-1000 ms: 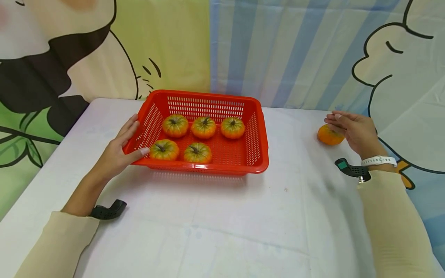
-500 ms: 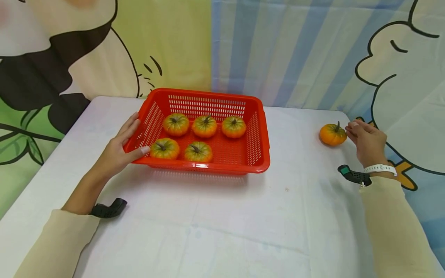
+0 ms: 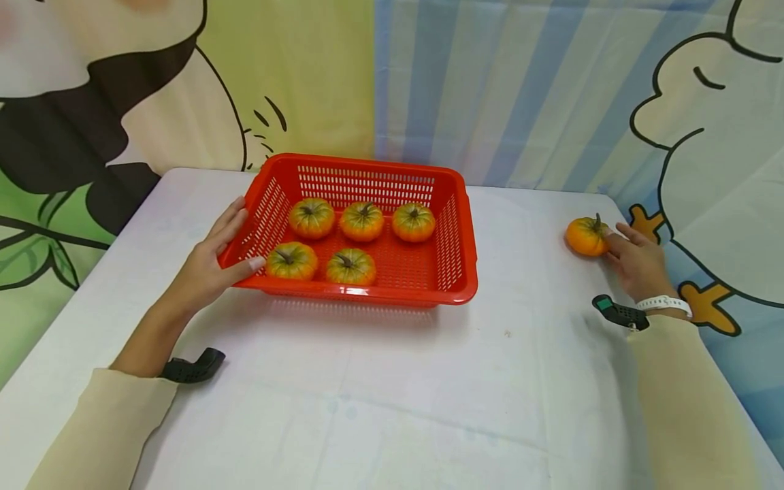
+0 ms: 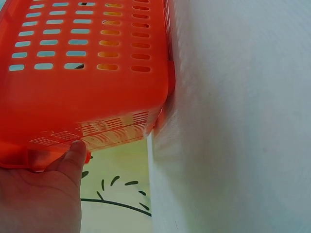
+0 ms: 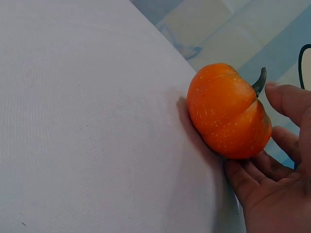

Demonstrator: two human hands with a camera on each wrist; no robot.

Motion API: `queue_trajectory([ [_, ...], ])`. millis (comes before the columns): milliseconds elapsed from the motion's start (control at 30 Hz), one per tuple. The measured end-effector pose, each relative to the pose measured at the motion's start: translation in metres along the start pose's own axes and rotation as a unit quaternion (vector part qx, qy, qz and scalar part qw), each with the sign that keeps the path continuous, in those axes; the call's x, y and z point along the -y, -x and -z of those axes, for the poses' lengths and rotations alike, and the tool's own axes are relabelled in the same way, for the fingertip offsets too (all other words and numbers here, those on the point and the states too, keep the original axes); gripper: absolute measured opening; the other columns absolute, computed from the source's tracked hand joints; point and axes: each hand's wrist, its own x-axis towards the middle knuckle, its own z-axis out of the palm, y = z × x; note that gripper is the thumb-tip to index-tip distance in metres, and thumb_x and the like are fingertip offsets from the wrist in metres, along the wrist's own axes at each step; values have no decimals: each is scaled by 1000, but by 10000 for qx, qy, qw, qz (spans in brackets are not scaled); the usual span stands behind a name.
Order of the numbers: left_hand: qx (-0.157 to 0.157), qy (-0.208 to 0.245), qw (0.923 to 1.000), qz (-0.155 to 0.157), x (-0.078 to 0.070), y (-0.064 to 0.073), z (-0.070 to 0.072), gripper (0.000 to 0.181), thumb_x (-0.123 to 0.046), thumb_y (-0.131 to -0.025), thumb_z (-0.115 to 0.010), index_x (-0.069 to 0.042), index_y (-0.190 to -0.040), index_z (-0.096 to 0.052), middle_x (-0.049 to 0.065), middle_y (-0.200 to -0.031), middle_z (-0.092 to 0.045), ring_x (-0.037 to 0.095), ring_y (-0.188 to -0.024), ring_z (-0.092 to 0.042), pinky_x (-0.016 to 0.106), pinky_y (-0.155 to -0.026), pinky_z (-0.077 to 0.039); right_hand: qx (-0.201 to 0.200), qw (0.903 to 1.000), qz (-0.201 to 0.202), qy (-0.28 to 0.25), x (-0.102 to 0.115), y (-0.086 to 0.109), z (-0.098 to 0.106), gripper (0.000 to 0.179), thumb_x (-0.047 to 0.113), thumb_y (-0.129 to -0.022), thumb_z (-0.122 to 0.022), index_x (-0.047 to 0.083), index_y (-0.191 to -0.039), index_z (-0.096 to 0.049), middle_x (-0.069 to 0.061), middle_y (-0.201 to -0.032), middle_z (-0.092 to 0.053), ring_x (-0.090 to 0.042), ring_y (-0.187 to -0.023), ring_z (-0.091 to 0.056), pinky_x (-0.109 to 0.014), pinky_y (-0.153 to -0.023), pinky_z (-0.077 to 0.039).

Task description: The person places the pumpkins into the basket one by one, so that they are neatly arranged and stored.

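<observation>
A red plastic basket [image 3: 404, 295] stands on the white table. My left hand [image 3: 205, 269] holds its left front corner, with the thumb over the rim and the fingers along the left side. The left wrist view shows a fingertip [image 4: 77, 145] against the basket's slotted wall. Several small orange-green pumpkins [image 3: 311, 218] sit inside in two rows. Far to the right, one more pumpkin [image 3: 586, 237] rests on the table, stem up. Around its right side is my right hand [image 5: 277, 179], fingers spread at its lower side and thumb close to the stem, not closed on it.
The white tabletop [image 3: 380, 395] stretches in front of the basket. Behind it hangs a printed cloth [image 3: 478, 88] with cartoon figures and blue stripes. Table edges lie close beyond the basket and to the right of the lone pumpkin.
My right hand first hovered over the lone pumpkin, withdrew to its right, then came back low with fingers against its right side. The left hand and basket have stayed put.
</observation>
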Motion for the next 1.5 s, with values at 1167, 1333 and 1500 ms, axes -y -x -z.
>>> queue_trajectory([
  [1167,-8,-5,10000,-76,2,-1,0,85,-17,-89,-69,-20,-156,-18,-13,-161,-8,27,-144,-20,11,-82,-44,600,9973,21,430,16,10,-12,90,27,-78,-80,8,-152,-31,-2,-153,-30,-11,-116,-49,-25,-101,-38],
  [1333,-18,27,10000,-60,0,0,0,84,-19,-89,-69,-21,-156,-18,-17,-160,-9,26,-143,-20,9,-81,-44,712,9967,218,317,25,14,-25,86,24,-78,-81,7,-150,-37,-2,-145,-39,-13,-114,-52,-24,-97,-43],
  [1500,-18,49,9999,-90,0,0,0,84,-19,-90,-69,-20,-156,-18,-17,-160,-9,26,-143,-21,9,-82,-43,633,9974,138,300,31,20,-41,85,22,-75,-84,10,-148,-42,-2,-145,-39,-18,-120,-46,-27,-101,-39],
])
